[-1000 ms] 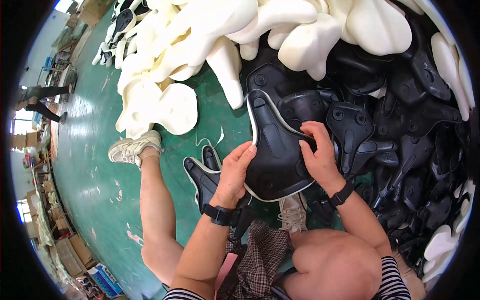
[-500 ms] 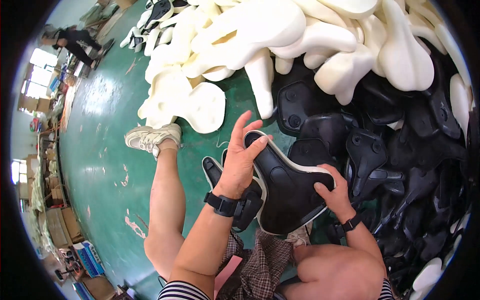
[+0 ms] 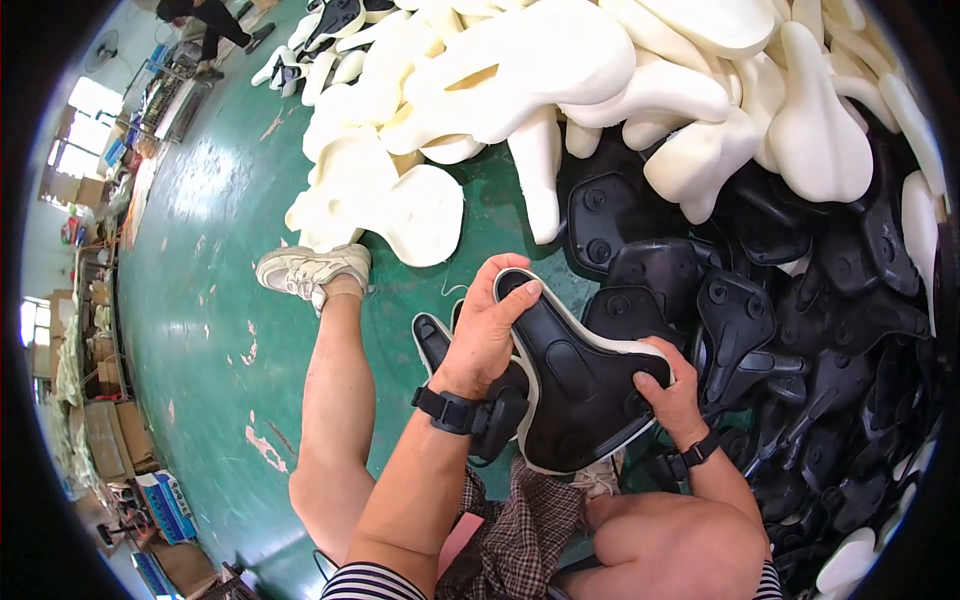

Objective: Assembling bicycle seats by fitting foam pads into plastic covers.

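— What filled most of the view?

— A green floor (image 3: 210, 300), and on it two big heaps. The pile of cream foam saddle pads (image 3: 600, 90) lay across the top, and the pile of black saddle shells (image 3: 800, 330) spread down the right side, touching the cream ones where they met.

— And the person?

— Seated, bare knees up, with a pale sneaker (image 3: 305, 272) planted on the floor just beside a loose cream pad.

— What was in the hands?

— One black saddle (image 3: 575, 385) with a pale rim, held above the lap, between the knees and the black pile, its narrow nose pointing up and away. The left hand (image 3: 487, 335) gripped the nose end, fingers curled over the edge and thumb on the black face. The right hand (image 3: 668, 392) clasped the wide rear edge, fingers wrapped around it.

— Anything smaller?

— A second black saddle piece (image 3: 440, 345) lay under the left wrist, partly hidden. Each wrist wore a black watch strap (image 3: 450, 410).
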The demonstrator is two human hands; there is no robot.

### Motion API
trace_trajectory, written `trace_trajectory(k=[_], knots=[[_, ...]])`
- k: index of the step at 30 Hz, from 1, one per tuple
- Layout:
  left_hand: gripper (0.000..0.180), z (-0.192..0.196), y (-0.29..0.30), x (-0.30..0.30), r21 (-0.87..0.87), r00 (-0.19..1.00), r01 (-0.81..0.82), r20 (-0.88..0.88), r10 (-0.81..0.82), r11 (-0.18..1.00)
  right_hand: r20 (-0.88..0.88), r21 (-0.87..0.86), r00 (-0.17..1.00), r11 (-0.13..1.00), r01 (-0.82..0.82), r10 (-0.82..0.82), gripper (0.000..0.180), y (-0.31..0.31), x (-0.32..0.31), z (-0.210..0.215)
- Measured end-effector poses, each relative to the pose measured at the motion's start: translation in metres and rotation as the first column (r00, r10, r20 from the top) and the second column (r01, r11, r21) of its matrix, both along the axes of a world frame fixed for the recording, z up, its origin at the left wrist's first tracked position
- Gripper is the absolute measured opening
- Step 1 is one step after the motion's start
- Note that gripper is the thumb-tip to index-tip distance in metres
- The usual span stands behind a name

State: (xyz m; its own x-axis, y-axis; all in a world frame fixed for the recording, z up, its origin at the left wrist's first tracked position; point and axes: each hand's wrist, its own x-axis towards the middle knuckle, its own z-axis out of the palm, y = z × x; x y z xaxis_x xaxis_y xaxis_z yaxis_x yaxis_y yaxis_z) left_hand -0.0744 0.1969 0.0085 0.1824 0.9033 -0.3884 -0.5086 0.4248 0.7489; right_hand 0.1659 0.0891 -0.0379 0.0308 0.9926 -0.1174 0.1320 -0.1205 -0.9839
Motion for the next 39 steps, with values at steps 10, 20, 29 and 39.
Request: trace_trajectory(k=[10,20,29,39], knots=[[0.034,0.001,0.002,-0.068,-0.024,0.988,0.036,-0.148,-0.039,0.999,0.180,0.051,0.979,0.993,-0.109,0.098,0.050,0.061,0.023,0.025],[0.049,-0.056,0.006,-0.156,-0.280,0.563,0.003,-0.793,-0.233,0.960,0.944,0.185,0.311,0.961,-0.204,-0.116,0.081,0.247,0.112,0.086],[0.049,-0.024,0.045,-0.077,-0.132,0.596,0.246,-0.761,-0.258,0.960,0.946,0.084,0.314,0.868,-0.489,0.086,0.009,0.037,0.013,-0.037],[0.033,-0.046,0.048,-0.029,-0.310,0.867,-0.067,-0.488,-0.098,0.948,0.675,0.294,0.702,0.956,0.025,-0.226,0.016,-0.050,0.050,-0.020]])
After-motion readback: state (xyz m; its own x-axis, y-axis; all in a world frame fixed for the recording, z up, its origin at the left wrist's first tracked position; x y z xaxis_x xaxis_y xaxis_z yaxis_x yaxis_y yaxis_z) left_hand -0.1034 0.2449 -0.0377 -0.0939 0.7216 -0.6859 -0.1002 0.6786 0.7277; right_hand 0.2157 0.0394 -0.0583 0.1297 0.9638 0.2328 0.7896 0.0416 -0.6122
